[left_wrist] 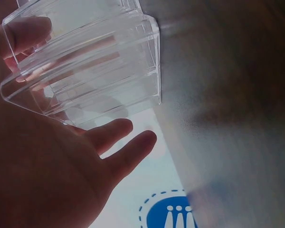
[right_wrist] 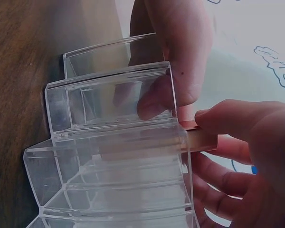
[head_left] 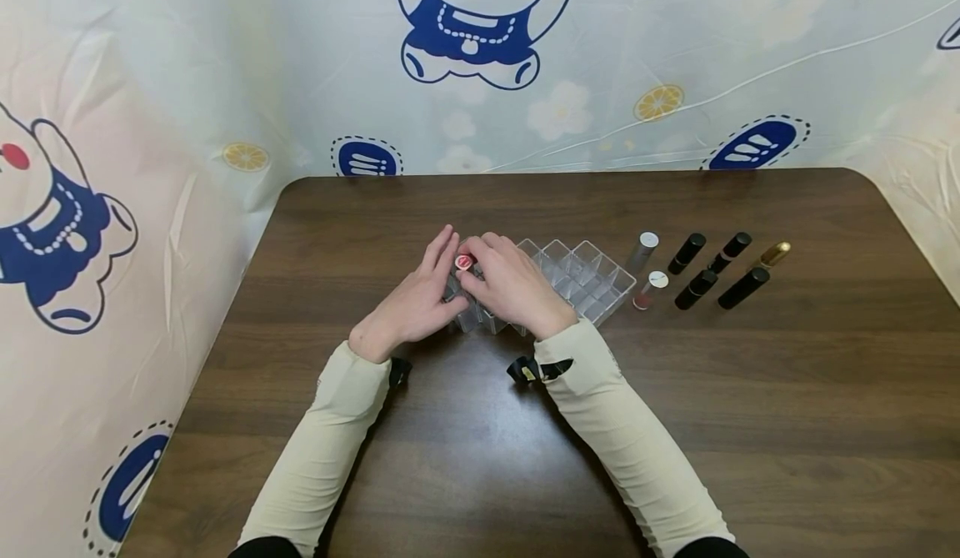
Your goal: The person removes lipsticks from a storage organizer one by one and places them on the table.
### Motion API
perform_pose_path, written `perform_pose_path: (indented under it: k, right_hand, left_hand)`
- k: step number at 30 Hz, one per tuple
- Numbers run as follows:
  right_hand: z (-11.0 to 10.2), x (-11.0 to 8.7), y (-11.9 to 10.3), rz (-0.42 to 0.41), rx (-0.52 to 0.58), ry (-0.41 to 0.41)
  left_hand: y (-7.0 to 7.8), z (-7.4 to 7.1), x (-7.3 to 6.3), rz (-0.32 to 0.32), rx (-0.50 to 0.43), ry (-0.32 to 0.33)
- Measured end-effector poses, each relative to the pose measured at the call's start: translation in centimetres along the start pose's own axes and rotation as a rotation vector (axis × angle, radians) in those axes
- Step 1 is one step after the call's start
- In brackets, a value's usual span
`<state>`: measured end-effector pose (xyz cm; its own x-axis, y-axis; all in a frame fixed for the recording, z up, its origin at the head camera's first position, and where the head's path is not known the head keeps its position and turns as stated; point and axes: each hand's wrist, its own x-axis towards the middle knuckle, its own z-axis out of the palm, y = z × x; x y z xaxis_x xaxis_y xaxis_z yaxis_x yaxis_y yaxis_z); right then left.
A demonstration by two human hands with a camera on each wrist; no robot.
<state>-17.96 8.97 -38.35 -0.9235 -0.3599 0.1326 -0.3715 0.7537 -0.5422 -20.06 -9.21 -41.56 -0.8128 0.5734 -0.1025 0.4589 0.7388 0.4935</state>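
Note:
A clear stepped lipstick organizer [head_left: 597, 279] with many compartments stands on the table, under and beside both hands. My right hand [head_left: 517, 281] pinches a lipstick [right_wrist: 203, 139] between thumb and fingers at the organizer's left part. Its round end [head_left: 464, 263], red and white, faces up in the head view. In the right wrist view its lower part shows through the clear wall, within a compartment. At the organizer's left end rests my left hand [head_left: 412, 301], fingers extended along the side, thumb reaching across the front. Through the clear plastic, fingers [left_wrist: 26, 35] appear partly blurred.
To the organizer's right, two clear-bodied tubes [head_left: 650, 289] with pale caps stand near several black tubes [head_left: 744, 288]. One tube [head_left: 776, 253] has a gold end. The brown wooden table [head_left: 480, 458] meets a printed cloth backdrop [head_left: 285, 74] behind and at left.

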Motion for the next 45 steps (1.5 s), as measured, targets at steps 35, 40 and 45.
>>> perform_pose_path:
  k: [35,40,45]
  right_hand:
    - [-1.6,-0.6,-0.1,-0.074,0.137,0.142]
    - [-1.9,-0.5,-0.1,-0.078,0.180,0.154]
    - [-2.2,-0.6,-0.1,-0.099,0.203,0.173]
  left_hand:
    - [0.0,0.1,0.1,-0.002,-0.012,-0.011]
    - [0.0,0.1,0.1,0.002,-0.006,-0.006]
    - [0.0,0.0,0.1,0.003,-0.009,-0.008]
